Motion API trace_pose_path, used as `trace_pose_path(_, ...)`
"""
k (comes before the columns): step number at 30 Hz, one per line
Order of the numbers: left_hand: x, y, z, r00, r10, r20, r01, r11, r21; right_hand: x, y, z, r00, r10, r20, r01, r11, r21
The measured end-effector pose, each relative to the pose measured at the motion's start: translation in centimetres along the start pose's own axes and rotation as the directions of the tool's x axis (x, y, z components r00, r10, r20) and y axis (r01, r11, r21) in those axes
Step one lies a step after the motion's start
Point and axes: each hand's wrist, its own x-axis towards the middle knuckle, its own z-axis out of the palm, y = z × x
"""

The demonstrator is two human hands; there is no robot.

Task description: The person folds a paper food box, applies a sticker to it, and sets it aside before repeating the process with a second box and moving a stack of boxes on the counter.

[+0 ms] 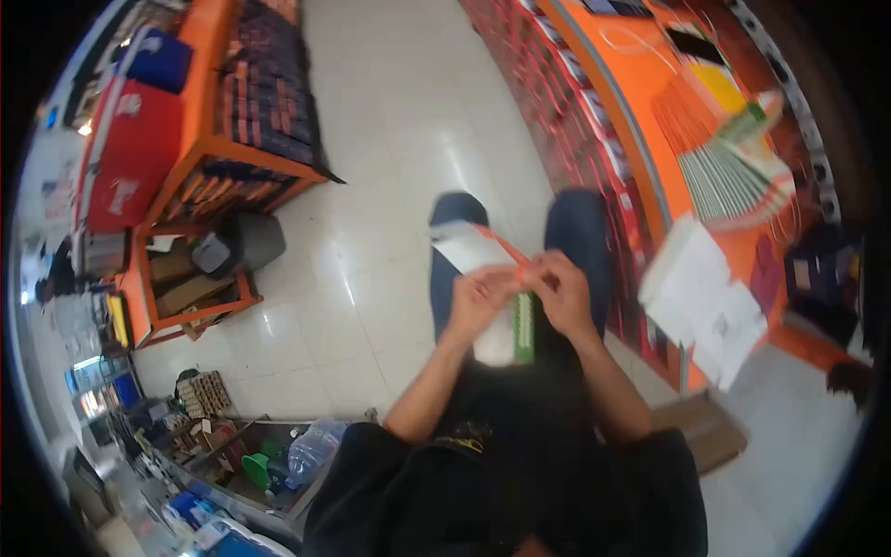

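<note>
Above my knees, both hands pinch a printed paper piece (471,249) with a white face, an orange strip and a green-edged lower part. My left hand (476,299) is closed on it from the left, fingers curled near the orange strip. On the other side, my right hand (564,295) grips the orange strip between thumb and fingers. The hands nearly touch each other. Below them the paper's green printed edge (524,330) hangs over my lap. Motion blur hides the exact folds.
To the right, an orange counter (640,111) bears a fanned stack of printed papers (733,190), a phone (696,45) and white sheets (701,297). Shelving (269,84) and a grey bin (255,243) stand at left. A large clear plastic bottle (317,450) lies lower left.
</note>
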Motion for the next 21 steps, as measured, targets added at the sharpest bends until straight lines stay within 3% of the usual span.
trace_pose_path(2, 0.8, -2.0, -1.6, 0.998, 0.053, -0.037, -0.047, 0.986, 0.163, 0.2, 1.6, 1.2, 0.996, -0.08, -0.026, 0.082, 0.994, 0.074)
trace_pose_path(3, -1.0, -2.5, -1.3, 0.999, 0.006, -0.036, -0.002, 0.992, 0.125, -1.4, -0.7, 0.9, 1.0, 0.005, -0.011, -0.004, 0.997, 0.074)
trace_pose_path(5, 0.3, -2.7, -0.4, 1.0, 0.02, -0.001, -0.02, 0.998, 0.064, -0.6, -1.0, -0.5, 0.999, 0.026, 0.04, -0.031, 0.989, 0.142)
trace_pose_path(7, 1.6, -2.8, -0.8, 0.996, 0.078, 0.051, -0.084, 0.988, 0.128, -0.1, 0.1, -1.3, 0.989, 0.136, 0.053, -0.144, 0.973, 0.182)
trace_pose_path(10, 2.0, -2.2, -0.2, 0.985, 0.143, 0.097, -0.151, 0.985, 0.083, 0.1, 0.3, -1.0, 0.997, 0.063, 0.035, -0.067, 0.987, 0.143)
trace_pose_path(12, 2.0, -2.1, 0.4, 0.989, 0.119, 0.084, -0.121, 0.992, 0.019, 0.0, -0.1, -0.5, 0.999, -0.034, -0.033, 0.034, 0.999, 0.011)
trace_pose_path(17, 2.0, -0.8, 0.7, 0.992, 0.026, 0.121, -0.032, 0.998, 0.051, 0.3, -0.1, -0.4, 0.993, -0.062, -0.097, 0.074, 0.989, 0.128)
trace_pose_path(19, 2.0, -1.0, 0.6, 0.951, 0.029, 0.307, -0.104, 0.967, 0.231, 0.6, -1.2, -1.4, 0.997, -0.077, 0.003, 0.076, 0.973, -0.216)
trace_pose_path(21, 1.8, 0.7, 0.9, 0.944, 0.078, 0.32, -0.185, 0.93, 0.317, 0.9, -1.1, -2.0, 0.989, -0.144, 0.02, 0.142, 0.936, -0.323)
